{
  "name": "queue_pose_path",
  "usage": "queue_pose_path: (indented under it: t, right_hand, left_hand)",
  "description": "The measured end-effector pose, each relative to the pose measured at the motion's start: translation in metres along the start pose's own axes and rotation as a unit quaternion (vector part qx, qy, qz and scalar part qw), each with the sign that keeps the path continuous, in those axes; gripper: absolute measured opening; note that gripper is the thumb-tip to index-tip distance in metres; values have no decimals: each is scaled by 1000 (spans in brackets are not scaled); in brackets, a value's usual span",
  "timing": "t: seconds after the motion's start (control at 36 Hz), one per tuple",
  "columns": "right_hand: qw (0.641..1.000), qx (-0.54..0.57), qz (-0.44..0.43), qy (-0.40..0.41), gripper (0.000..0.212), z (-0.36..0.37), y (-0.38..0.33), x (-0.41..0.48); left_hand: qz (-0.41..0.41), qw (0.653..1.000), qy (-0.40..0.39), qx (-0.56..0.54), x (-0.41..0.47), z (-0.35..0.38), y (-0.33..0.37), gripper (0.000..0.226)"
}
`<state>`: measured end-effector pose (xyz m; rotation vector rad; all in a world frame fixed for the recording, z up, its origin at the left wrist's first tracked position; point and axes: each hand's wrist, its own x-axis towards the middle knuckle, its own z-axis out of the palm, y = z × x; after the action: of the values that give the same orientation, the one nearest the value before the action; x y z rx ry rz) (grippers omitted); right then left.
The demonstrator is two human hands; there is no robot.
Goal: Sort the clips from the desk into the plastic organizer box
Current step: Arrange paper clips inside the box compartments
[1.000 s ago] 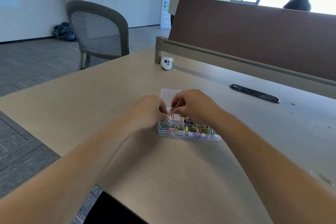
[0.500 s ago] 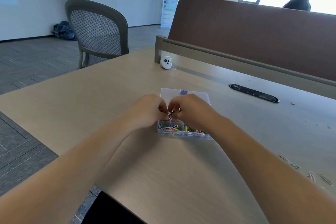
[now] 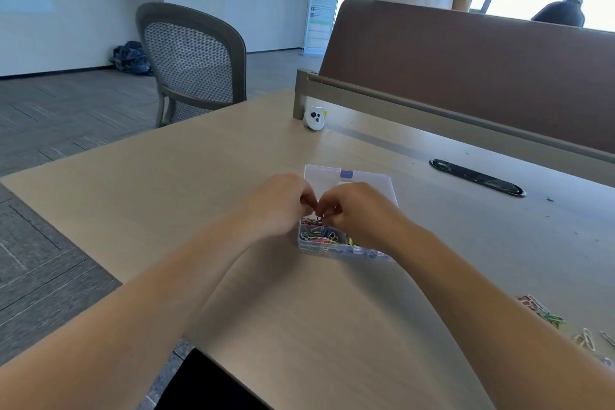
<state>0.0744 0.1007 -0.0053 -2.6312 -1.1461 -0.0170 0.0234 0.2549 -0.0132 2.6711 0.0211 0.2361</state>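
Observation:
A clear plastic organizer box (image 3: 307,245) sits mid-desk with its lid (image 3: 324,176) folded back. Its front-left compartment holds several coloured paper clips (image 3: 321,236). My left hand (image 3: 283,203) and my right hand (image 3: 356,213) meet fingertip to fingertip just above the box's left side, both pinching a small dark clip (image 3: 318,218). My right hand and forearm hide the box's right compartments. Several loose clips (image 3: 545,314) lie on the desk at the far right, some white ones (image 3: 587,338) nearer the edge.
A small white round gadget (image 3: 314,118) stands by the brown desk divider (image 3: 466,76). A dark cable slot (image 3: 477,176) is set in the desk right of the box. A mesh chair (image 3: 193,60) stands beyond the desk's left corner. A person stands behind the divider.
My hands have dropped closer to the box and drawn together over its left side. The view has tilted, so more loose clips show at the right edge.

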Motion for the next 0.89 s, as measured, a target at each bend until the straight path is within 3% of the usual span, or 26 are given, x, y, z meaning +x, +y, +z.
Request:
queue_pose_path:
  t: [0.67, 0.89]
  right_hand:
    - [999, 6, 36, -15, 31, -6, 2, -13]
    - [998, 19, 63, 23, 33, -13, 8, -18]
  left_hand:
    - [0, 999, 27, 24, -7, 3, 16, 17]
    - [6, 998, -29, 51, -9, 4, 24, 27]
